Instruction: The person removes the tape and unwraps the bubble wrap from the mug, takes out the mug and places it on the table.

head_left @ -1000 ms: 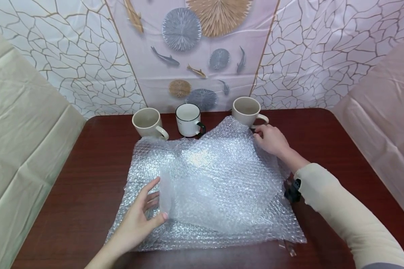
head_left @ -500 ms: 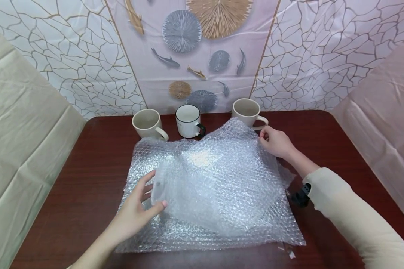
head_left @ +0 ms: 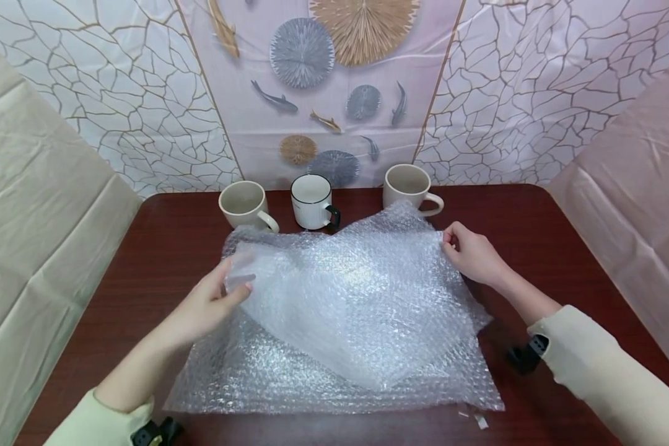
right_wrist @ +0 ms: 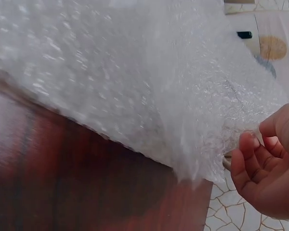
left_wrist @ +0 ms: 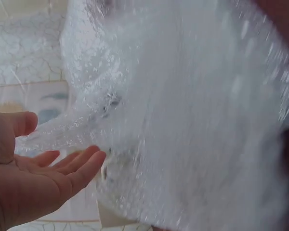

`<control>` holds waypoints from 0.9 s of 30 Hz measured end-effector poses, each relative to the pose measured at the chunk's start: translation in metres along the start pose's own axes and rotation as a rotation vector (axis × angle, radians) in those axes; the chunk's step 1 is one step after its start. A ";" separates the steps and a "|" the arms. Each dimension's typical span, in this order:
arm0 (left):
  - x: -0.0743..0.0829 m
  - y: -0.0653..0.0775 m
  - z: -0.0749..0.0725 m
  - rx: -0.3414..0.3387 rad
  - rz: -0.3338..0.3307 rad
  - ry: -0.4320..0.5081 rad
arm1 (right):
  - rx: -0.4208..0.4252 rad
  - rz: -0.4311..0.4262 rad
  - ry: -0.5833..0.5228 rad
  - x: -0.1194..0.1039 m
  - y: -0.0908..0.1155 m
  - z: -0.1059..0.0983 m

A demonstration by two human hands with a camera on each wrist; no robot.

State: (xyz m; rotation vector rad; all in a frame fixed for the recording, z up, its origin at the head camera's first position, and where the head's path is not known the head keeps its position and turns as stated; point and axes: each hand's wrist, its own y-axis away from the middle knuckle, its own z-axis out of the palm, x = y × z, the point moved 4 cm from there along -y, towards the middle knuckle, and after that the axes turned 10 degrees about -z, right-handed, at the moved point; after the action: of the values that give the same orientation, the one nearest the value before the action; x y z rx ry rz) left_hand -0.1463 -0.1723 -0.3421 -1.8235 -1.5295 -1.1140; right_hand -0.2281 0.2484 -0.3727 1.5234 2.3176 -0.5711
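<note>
A loose sheet of clear bubble wrap (head_left: 357,303) is raised between both hands, over another layer of bubble wrap (head_left: 290,387) spread on the table. My left hand (head_left: 201,303) has the upper sheet's left edge between thumb and fingers; the fingertips are blurred. In the left wrist view, the sheet tapers into the gap between thumb and fingers of that hand (left_wrist: 43,183). At the right, my right hand (head_left: 474,254) pinches the sheet's upper right edge. The right wrist view shows this hand (right_wrist: 274,163) with curled fingers at the film.
Behind the wrap stand a beige mug (head_left: 244,204), a white mug (head_left: 311,207) with black rim and handle, and another beige mug (head_left: 407,183), its lower part overlapped by wrap. A small clear scrap (head_left: 481,421) lies near the dark red table's (head_left: 541,248) front.
My left hand has moved left and away from me, drawing the sheet's edge along. My right hand has come right and slightly nearer, off the right mug's handle area, spreading the sheet.
</note>
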 end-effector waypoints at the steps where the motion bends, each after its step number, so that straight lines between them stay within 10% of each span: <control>1: 0.001 -0.003 -0.003 -0.016 -0.004 -0.002 | -0.002 0.000 -0.004 0.000 0.003 0.001; 13: -0.013 -0.015 -0.024 -0.134 -0.053 -0.107 | -0.022 0.034 -0.036 0.003 0.025 0.010; 27: -0.018 -0.017 -0.061 -0.072 -0.130 -0.264 | -0.030 -0.064 0.096 0.003 0.032 -0.009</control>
State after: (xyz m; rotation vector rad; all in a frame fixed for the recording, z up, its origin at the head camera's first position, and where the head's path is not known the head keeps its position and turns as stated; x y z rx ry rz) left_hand -0.1794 -0.2277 -0.3267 -2.0086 -1.8016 -1.0300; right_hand -0.2001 0.2666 -0.3710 1.4988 2.4434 -0.4860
